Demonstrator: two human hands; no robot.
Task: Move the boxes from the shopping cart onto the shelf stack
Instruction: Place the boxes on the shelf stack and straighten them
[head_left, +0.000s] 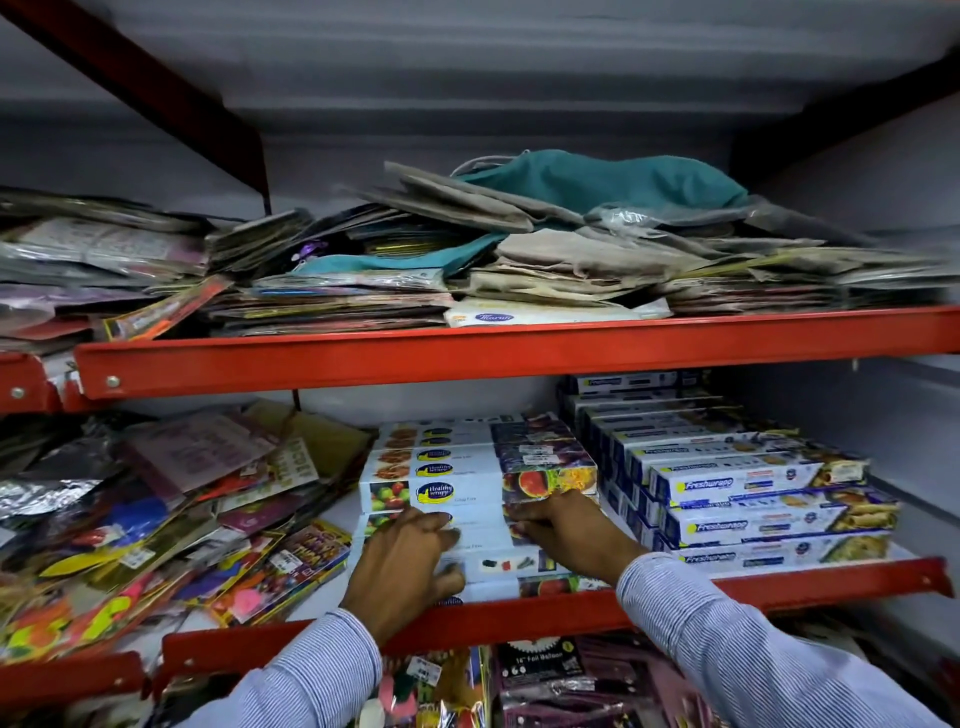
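Observation:
A stack of long white "Healthy wrapp" boxes (470, 478) with fruit pictures lies on the middle shelf (545, 610). My left hand (405, 558) presses flat on the front face of the lower boxes (498, 564) at their left end. Over at their right end, my right hand (566, 532) has its fingers curled against the same boxes, just under the top front box. Both hands touch the boxes; whether either one grips is unclear. The shopping cart is out of view.
A taller stack of blue "Freshwrapp" boxes (753, 483) stands right beside the white ones. Loose colourful packets (171, 519) crowd the shelf's left part. The upper red shelf (493, 351) carries paper bags and cloth. More packets hang below.

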